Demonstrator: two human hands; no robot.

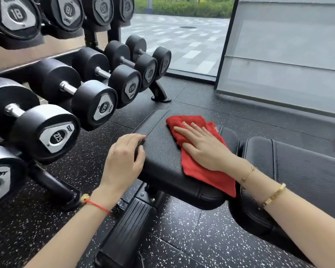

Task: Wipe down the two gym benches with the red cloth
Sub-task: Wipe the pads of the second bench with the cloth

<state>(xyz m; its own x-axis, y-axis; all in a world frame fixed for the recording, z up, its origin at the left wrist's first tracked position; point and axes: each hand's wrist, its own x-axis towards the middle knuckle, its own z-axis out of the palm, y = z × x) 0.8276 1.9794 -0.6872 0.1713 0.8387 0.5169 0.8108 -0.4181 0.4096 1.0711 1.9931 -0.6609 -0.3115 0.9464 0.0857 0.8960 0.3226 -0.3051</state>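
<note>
Where the black seat pad (162,151) of the gym bench fills the middle of the view, both bare hands rest on it. Nearest, below the pad, the bench's ribbed black foot plate (128,229) slopes down onto the speckled rubber floor (191,229). On the pad's left edge the left hand (124,159) holds on, fingers curled together over the rim and thumb along the side; a red string bracelet (97,206) circles that wrist. On the pad's right half lies the red cloth (201,171), spread loosely, its near corner hanging over the pad's near right edge. The right hand (203,144) lies flat on top of the cloth, fingers straight and slightly spread, pointing up and left toward the pad's far end; two gold bracelets (271,196) sit on that forearm. Just right of the pad, across a narrow gap, is the bench's black back pad (298,167). Left of the pad stands a dumbbell rack (159,91) with rows of black dumbbells (93,99), their end caps facing the camera. Beyond the pad's far end, a glass wall (182,41) shows grey paving and a green hedge, with a grey panel (282,55) to its right.
</note>
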